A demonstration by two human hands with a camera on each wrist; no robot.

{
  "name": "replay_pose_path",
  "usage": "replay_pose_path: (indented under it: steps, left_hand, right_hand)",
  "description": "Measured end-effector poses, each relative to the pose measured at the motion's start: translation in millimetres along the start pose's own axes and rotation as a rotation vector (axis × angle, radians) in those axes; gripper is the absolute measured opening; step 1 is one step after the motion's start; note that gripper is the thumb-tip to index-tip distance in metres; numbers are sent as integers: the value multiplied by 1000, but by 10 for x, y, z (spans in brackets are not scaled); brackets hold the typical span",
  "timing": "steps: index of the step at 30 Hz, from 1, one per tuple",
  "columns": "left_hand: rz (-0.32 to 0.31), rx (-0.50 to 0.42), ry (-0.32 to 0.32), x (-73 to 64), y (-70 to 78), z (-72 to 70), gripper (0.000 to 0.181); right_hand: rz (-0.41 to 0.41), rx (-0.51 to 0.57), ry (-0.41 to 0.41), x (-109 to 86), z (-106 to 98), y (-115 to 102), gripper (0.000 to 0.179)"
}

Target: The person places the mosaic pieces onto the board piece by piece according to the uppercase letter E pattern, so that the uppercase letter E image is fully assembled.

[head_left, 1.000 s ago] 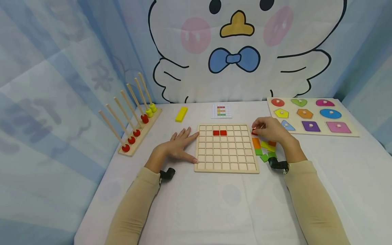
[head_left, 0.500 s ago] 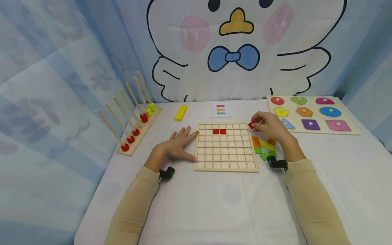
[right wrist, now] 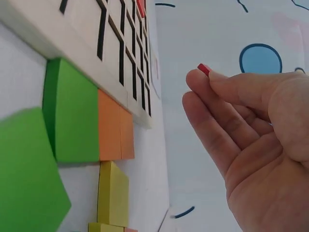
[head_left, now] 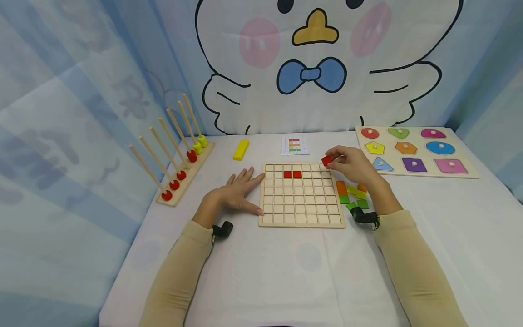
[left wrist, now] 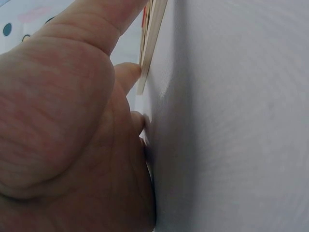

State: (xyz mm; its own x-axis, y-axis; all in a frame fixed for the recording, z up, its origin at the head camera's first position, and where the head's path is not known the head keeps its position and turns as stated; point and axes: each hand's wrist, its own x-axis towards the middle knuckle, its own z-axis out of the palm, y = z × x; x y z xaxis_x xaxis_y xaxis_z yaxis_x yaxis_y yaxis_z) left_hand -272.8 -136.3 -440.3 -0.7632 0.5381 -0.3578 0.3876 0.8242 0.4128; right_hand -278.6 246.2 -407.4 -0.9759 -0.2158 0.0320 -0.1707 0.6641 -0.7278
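Observation:
A wooden grid board (head_left: 302,195) lies mid-table, with two red square tiles (head_left: 292,174) side by side in its second row. My right hand (head_left: 352,164) pinches another red tile (head_left: 326,161) between thumb and fingertips, over the board's far right corner; the right wrist view shows this red tile (right wrist: 204,69) at the fingertips. My left hand (head_left: 237,196) lies spread on the table, its thumb and forefinger touching the board's left edge. Beside the board's right edge lie loose green (right wrist: 77,116), orange (head_left: 341,187) and yellow tiles (head_left: 357,192).
A pattern card (head_left: 295,145) with coloured squares lies behind the board. Left of it are a yellow block (head_left: 241,150) and a peg stand (head_left: 188,175) with red and yellow beads. A knobbed shape puzzle (head_left: 416,152) lies at the back right.
My right hand has lifted the red tile from beside the board and carried it leftward and away to the board's far right corner. My left hand has stayed in place.

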Motion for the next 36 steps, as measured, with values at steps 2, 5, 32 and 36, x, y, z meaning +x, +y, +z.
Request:
replay_pose_path:
  steps: [2, 5, 32, 36]
  left_hand:
    - [2, -2, 2, 2, -3, -1, 122]
    - [3, -6, 2, 5, -10, 0, 122]
    - [1, -7, -4, 5, -28, 5, 123]
    - [0, -10, -6, 0, -18, -1, 123]
  right_hand:
    - [-7, 0, 6, 1, 6, -15, 31]
    - [-23, -3, 26, 4, 24, -31, 30]
    - [-20, 290, 130, 119, 387, -123, 35]
    - [-6, 263, 92, 134, 435, -84, 34]
